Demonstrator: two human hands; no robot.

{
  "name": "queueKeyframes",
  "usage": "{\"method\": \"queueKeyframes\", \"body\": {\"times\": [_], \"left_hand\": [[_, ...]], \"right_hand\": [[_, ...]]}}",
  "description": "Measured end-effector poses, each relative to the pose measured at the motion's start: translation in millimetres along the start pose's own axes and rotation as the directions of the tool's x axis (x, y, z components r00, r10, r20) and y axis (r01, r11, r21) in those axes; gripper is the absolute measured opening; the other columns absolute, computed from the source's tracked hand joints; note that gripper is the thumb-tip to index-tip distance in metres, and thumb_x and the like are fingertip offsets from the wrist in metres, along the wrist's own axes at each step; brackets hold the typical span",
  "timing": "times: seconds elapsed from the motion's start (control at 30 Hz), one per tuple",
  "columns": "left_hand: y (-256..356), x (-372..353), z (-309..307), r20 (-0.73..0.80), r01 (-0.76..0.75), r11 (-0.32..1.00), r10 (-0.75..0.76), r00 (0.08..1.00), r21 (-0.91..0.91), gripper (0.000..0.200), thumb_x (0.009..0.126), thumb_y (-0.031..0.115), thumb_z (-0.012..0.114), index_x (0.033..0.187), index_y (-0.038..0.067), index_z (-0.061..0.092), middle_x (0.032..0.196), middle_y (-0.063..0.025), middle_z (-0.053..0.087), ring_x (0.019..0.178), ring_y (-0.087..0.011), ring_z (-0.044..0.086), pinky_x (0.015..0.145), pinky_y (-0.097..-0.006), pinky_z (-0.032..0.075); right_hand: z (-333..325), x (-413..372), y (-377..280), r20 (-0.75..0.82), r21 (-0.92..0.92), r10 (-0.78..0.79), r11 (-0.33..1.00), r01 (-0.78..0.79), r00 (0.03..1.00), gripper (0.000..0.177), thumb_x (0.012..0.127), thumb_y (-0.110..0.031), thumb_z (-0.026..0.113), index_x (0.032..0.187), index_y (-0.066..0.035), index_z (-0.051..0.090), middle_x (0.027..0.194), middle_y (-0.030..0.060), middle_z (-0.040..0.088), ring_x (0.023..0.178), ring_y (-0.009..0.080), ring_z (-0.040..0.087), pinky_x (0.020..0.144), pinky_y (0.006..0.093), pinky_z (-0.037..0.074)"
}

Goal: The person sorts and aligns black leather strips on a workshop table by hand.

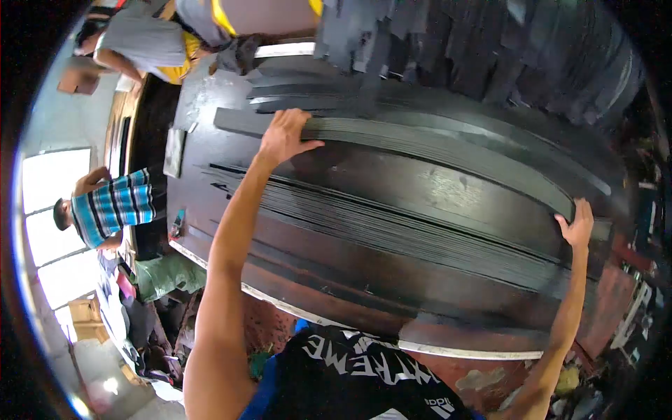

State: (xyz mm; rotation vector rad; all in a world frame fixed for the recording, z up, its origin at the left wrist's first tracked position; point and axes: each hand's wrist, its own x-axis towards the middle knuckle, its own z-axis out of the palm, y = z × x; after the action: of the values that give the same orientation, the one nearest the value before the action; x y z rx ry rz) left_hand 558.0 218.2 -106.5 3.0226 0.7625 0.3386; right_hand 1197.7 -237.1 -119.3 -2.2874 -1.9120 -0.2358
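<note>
A long stack of thin black strips (448,150) lies across a dark worktable (392,231). My left hand (283,136) grips the stack near its left end, fingers over the far edge. At the stack's right end my right hand (577,224) holds it with the palm against the end. A second bundle of black strips (392,234) lies on the table nearer to me, between my arms.
More black sheets (490,49) hang or pile up behind the table. One person in a striped shirt (112,206) stands at the left; another in grey and yellow (150,45) is at the far left end. Clutter and bags (164,276) lie on the floor below.
</note>
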Motion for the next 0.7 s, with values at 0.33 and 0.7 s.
{"method": "queueKeyframes", "body": {"times": [0.33, 0.7], "left_hand": [[0, -5, -2, 0.032, 0.041, 0.999, -0.042, 0.999, 0.023, 0.071, 0.069, 0.046, 0.082, 0.117, 0.002, 0.053, 0.112, -0.0128, 0.058, 0.104, -0.0339, 0.054, 0.091, -0.0421, 0.041], [-2, -30, -43, 0.106, 0.162, 0.987, -0.159, 0.982, -0.016, 0.082, 0.07, 0.025, 0.081, 0.143, 0.015, 0.044, 0.145, -0.0104, 0.042, 0.134, -0.0343, 0.039, 0.107, -0.0542, 0.029]], "right_hand": [[-13, 27, -30, 0.122, -0.031, 0.027, 0.999, -0.024, 0.992, 0.069, 0.071, -0.049, 0.078, 0.112, 0.0, 0.055, 0.112, 0.0151, 0.053, 0.102, 0.0379, 0.054, 0.087, 0.0465, 0.047], [-50, -21, -45, 0.059, 0.015, 0.293, 0.956, -0.295, 0.954, 0.083, 0.079, -0.034, 0.075, 0.15, -0.017, 0.037, 0.154, 0.0166, 0.035, 0.138, 0.0429, 0.034, 0.116, 0.0534, 0.026]]}}
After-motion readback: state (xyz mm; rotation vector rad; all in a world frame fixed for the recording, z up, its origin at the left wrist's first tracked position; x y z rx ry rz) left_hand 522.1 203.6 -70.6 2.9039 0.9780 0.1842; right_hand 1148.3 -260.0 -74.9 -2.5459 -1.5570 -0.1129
